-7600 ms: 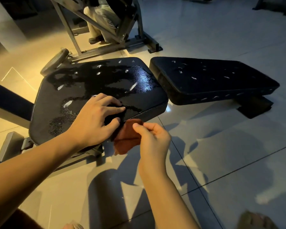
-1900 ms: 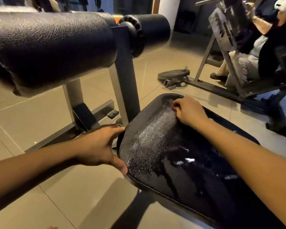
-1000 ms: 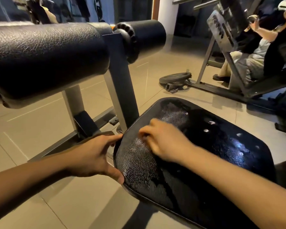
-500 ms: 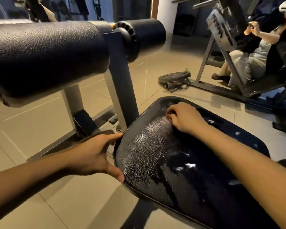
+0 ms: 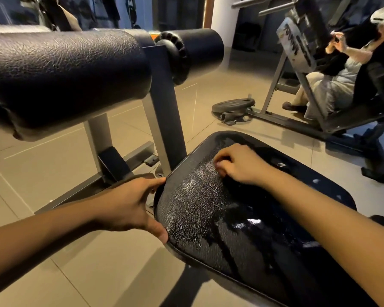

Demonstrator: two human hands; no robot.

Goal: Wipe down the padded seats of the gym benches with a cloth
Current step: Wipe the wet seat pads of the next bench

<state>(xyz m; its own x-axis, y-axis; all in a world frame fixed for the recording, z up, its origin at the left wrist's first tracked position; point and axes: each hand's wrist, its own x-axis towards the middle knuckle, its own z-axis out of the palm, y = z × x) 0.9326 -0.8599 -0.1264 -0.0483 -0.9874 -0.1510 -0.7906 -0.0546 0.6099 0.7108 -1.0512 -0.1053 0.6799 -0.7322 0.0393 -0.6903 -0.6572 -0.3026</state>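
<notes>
My right fingers (image 5: 222, 157) are bunched and curled knuckles-up, tips pressed down onto the top of the padded seat (image 5: 208, 218), toward its far end. They are clenched, but from my feed I cannot tell what they pinch: any cloth would be hidden under the right hand (image 5: 239, 165). That forearm runs back across the seat toward its near right corner.

My left fingers (image 5: 153, 182) hook round the seat's left rim, with the thumb (image 5: 159, 231) clamped on the same rim nearer to me, so the left hand (image 5: 129, 207) grasps the edge of the pad. Its forearm trails off to the left of the seat.

The seat itself is black and cracked, with a wet sheen and bright glints across its middle and right side.

Just beyond the seat's left rim stands a grey upright post (image 5: 164, 107), carrying a big black roller pad (image 5: 64, 74) to the left and a shorter roller (image 5: 200, 49) above the seat's far end. Beyond the seat a weight plate (image 5: 233, 105) lies on the tiled floor (image 5: 98, 273). Beyond and to the right of the seat another person (image 5: 326, 94) sits on a grey machine.
</notes>
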